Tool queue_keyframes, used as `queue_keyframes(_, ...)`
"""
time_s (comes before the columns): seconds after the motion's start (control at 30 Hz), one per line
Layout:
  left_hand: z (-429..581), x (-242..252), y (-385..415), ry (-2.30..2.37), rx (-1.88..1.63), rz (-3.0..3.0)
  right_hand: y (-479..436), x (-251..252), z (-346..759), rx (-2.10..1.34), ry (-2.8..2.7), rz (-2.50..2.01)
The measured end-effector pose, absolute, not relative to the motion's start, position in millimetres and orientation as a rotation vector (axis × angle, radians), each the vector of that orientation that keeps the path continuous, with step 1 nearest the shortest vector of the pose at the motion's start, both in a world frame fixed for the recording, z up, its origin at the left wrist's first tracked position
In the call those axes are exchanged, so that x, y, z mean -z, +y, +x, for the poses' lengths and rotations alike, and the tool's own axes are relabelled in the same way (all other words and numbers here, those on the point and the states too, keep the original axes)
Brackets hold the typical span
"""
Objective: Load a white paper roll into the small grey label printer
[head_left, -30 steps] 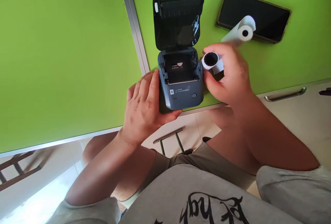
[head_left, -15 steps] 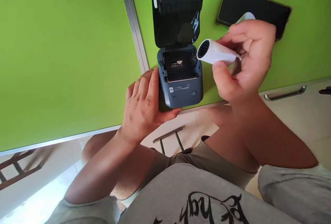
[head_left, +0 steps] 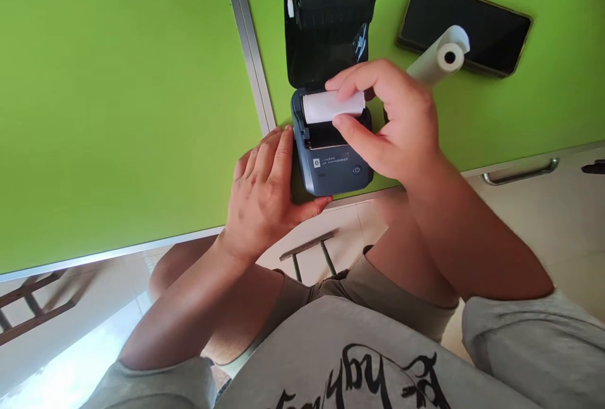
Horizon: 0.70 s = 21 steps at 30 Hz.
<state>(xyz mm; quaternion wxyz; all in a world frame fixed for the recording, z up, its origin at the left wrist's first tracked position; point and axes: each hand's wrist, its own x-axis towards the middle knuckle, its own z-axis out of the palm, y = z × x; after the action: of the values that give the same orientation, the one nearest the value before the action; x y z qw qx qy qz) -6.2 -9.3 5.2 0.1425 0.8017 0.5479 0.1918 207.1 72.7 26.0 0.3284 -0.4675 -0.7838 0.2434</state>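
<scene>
A dark blue-grey label printer (head_left: 336, 172) sits near the table's front edge with its black lid (head_left: 326, 37) swung up. Inside its bay lies a small white paper roll (head_left: 326, 106), placed crosswise. My right hand (head_left: 401, 116) pinches this roll near its right end, thumb below and fingers above. My left hand (head_left: 265, 188) braces the printer, fingers along its left side and thumb at its lower front edge. The bay's right end is partly hidden by my right hand.
A second, longer white paper roll (head_left: 432, 62) stands on the green table (head_left: 118, 81) right of the printer, its loose end curling. Behind it lies a black smartphone (head_left: 491, 31). A metal strip (head_left: 246, 37) crosses the table. A drawer handle (head_left: 520, 172) sits below the right edge.
My right hand has moved left and down, bringing the small roll from beside the printer into its bay and turning it crosswise. The standing roll is now uncovered. My left hand stays put.
</scene>
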Motion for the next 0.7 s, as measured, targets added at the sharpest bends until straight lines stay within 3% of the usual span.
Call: queue_keyframes(0.7,-10.4,-3.2,-13.2,1.447,-0.661,2.499,78.5,-18.0,223.8,-1.194,-1.941,-0.722)
